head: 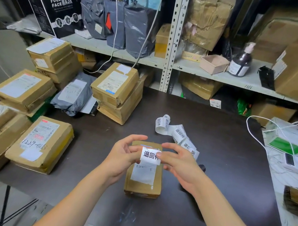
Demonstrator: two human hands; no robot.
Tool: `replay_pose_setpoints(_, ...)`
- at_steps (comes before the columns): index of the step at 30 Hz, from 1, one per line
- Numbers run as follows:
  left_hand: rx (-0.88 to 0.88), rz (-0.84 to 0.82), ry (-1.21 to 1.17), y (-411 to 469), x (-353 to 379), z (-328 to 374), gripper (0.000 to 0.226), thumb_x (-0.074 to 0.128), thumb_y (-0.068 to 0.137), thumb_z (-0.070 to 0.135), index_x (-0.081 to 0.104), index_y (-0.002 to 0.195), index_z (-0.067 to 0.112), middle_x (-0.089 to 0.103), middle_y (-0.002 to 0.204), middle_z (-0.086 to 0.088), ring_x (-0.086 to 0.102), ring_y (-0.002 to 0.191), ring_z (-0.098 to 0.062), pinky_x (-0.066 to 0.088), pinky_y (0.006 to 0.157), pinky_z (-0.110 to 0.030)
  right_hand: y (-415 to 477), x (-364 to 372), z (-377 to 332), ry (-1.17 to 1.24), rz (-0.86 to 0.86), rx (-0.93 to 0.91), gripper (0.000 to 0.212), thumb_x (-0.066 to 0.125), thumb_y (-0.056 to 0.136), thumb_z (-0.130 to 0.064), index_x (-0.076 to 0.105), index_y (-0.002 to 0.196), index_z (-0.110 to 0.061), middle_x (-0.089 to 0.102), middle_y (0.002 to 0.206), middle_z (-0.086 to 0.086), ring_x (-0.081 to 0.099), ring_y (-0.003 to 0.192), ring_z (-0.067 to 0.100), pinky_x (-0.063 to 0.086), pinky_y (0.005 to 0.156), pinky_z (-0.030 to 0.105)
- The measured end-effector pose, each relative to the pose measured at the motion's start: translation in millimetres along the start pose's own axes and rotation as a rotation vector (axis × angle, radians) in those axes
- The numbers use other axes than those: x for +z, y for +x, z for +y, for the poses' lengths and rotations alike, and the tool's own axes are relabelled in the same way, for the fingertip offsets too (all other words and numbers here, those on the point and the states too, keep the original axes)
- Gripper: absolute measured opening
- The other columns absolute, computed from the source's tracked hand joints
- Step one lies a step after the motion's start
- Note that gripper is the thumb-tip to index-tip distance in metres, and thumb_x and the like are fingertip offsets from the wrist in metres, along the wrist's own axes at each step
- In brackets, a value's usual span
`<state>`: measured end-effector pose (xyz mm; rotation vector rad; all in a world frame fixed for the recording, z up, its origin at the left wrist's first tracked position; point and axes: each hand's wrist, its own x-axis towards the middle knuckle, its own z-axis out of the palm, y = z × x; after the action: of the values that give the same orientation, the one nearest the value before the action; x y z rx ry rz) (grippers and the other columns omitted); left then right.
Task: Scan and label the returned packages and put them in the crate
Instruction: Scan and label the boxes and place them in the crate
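Left hand [123, 155] pinches the return label [150, 156] at its left edge, right hand [179, 165] at its right; package [142, 185] lies on the counter [225, 152] right beneath the fingers. Risk: adhesive folds onto itself, or lands skewed over the barcode [141, 167] just below.

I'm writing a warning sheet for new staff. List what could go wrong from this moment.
1. The left hand and right hand pinch the return sticker above the small cardboard box; it could crease or land crooked.
2. It hangs right over the box's shipping label and may cover its print.
3. The loose sticker strip lies just behind the right hand and could get dragged along.
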<state>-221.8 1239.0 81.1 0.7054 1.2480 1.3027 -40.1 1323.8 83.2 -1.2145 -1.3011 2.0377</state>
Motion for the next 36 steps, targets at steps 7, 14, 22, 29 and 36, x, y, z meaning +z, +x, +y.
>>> replay_pose_setpoints(7, -0.035, 0.136, 0.174, -9, -8, -8, 0.032, 0.078, 0.074, 0.013, 0.071, 0.105, 0.017, 0.075, 0.081, -0.012, 0.068, 0.071, -0.017, 0.049, 0.065, -0.029, -11, 7, 14, -0.157, 0.150, 0.027, 0.031, 0.081, 0.080, -0.009, 0.064, 0.106, -0.014, 0.079, 0.087, 0.002, 0.068, 0.067, 0.004, 0.047, 0.056, 0.017)
replay_pose_setpoints(14, 0.031, 0.305, 0.608, -16, -5, -38, 0.023, 0.070, 0.079, 0.002, 0.071, 0.081, 0.025, 0.064, 0.065, 0.004, 0.050, 0.052, -0.008, 0.049, 0.060, -0.021, -15, 28, 41, -0.532, 0.327, 0.036, 0.022, 0.082, 0.077, -0.020, 0.065, 0.089, -0.026, 0.073, 0.084, -0.006, 0.064, 0.064, -0.001, 0.047, 0.056, 0.014)
replay_pose_setpoints(22, 0.065, 0.349, 0.847, -25, -5, -57, 0.019, 0.067, 0.080, 0.007, 0.070, 0.083, 0.026, 0.065, 0.070, 0.010, 0.057, 0.061, 0.002, 0.042, 0.054, -0.008, -8, 38, 60, -0.727, 0.355, 0.022, 0.019, 0.078, 0.081, -0.015, 0.061, 0.087, -0.023, 0.069, 0.088, -0.006, 0.064, 0.077, 0.010, 0.042, 0.059, 0.014)
replay_pose_setpoints(29, 0.120, 0.254, 1.041, -26, -7, -68, 0.013, 0.064, 0.084, 0.005, 0.070, 0.083, 0.015, 0.067, 0.080, 0.007, 0.057, 0.066, -0.009, 0.041, 0.057, -0.013, -10, 43, 71, -0.926, 0.385, -0.036, 0.015, 0.076, 0.082, -0.013, 0.064, 0.081, -0.022, 0.064, 0.093, -0.003, 0.059, 0.078, 0.006, 0.038, 0.058, 0.010)
replay_pose_setpoints(36, 0.131, 0.151, 1.283, -31, -7, -77, 0.013, 0.062, 0.092, 0.038, 0.067, 0.092, 0.025, 0.039, 0.099, 0.009, 0.053, 0.074, -0.017, 0.041, 0.058, -0.030, -18, 49, 85, -1.209, 0.418, -0.102, 0.011, 0.067, 0.093, -0.036, 0.074, 0.099, -0.030, 0.052, 0.106, -0.009, 0.054, 0.101, 0.013, 0.039, 0.068, 0.028)
